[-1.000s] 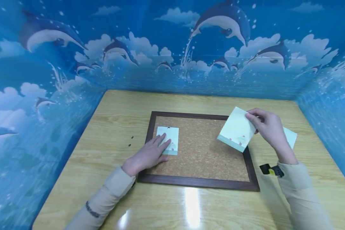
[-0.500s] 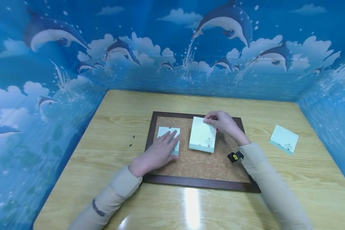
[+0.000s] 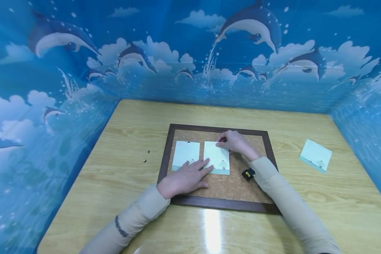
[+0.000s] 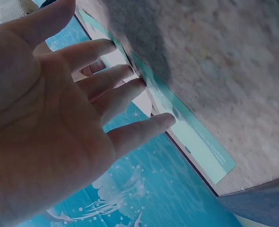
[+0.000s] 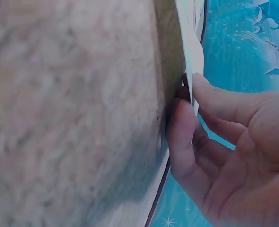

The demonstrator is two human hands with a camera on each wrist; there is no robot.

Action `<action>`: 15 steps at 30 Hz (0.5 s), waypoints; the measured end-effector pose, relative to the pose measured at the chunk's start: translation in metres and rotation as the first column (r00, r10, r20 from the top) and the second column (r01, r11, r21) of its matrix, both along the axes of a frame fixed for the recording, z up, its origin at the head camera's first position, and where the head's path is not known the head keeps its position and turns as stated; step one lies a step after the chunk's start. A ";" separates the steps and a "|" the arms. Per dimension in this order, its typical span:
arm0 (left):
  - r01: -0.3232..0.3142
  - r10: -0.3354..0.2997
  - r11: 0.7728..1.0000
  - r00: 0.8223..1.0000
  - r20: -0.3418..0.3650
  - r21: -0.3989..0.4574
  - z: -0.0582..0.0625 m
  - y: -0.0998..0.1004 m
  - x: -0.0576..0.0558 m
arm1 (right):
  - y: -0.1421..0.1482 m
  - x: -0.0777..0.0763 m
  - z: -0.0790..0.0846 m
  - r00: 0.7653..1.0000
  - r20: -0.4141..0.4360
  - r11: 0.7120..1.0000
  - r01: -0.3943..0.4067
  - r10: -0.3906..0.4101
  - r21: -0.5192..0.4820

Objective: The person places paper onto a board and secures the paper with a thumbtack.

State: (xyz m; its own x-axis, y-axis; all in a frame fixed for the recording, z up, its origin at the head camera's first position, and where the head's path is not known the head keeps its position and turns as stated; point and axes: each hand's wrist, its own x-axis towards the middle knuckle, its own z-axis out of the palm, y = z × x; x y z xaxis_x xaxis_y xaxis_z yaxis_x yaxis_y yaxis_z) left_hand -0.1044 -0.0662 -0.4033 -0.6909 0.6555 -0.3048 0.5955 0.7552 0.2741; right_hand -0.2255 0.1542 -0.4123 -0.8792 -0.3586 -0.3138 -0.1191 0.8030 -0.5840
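On a cork board (image 3: 222, 190) with a dark wooden frame, two pale green note sheets lie side by side. My right hand (image 3: 236, 143) pinches the upper right corner of the right-hand note sheet (image 3: 216, 155) between thumb and fingers; the right wrist view shows its edge between the thumb (image 5: 215, 97) and a finger. My left hand (image 3: 187, 179) spreads its straight fingers over the lower edges of both sheets. The left-hand note sheet (image 3: 185, 153) has a small pin (image 3: 188, 143) at its top edge. In the left wrist view its fingertips (image 4: 165, 120) overlap the sheets' green borders.
Another pale green note sheet (image 3: 315, 155) lies on the wooden table (image 3: 330, 197) to the right of the board. Two small dark pins (image 3: 145, 161) lie on the table left of the board. A blue dolphin-print backdrop (image 3: 190, 70) surrounds the table.
My right hand has carried its note sheet leftward from the board's right side and lowered it beside the pinned one. My left hand has shifted right, from the pinned sheet toward the gap between both.
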 end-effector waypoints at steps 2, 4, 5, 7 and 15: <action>-0.004 0.004 1.000 1.000 0.009 -0.009 0.000 0.001 0.000 | 0.000 0.000 -0.001 1.000 -0.012 1.000 0.002 -0.002 -0.001; -0.009 0.010 1.000 1.000 0.010 -0.012 0.000 0.002 0.000 | -0.001 0.000 -0.002 0.999 -0.043 1.000 -0.005 0.006 0.010; -0.012 0.013 1.000 1.000 0.011 -0.014 0.000 0.002 0.000 | -0.001 0.000 -0.002 0.998 -0.062 1.000 -0.012 0.013 0.019; -0.018 0.018 1.000 1.000 0.010 -0.021 0.001 0.003 0.001 | -0.001 0.001 -0.002 0.994 -0.100 0.999 -0.030 0.033 0.033; -0.015 0.014 0.997 1.000 -0.010 -0.073 0.003 0.007 0.005 | 0.002 0.013 0.002 0.971 -0.225 0.993 -0.059 0.080 0.101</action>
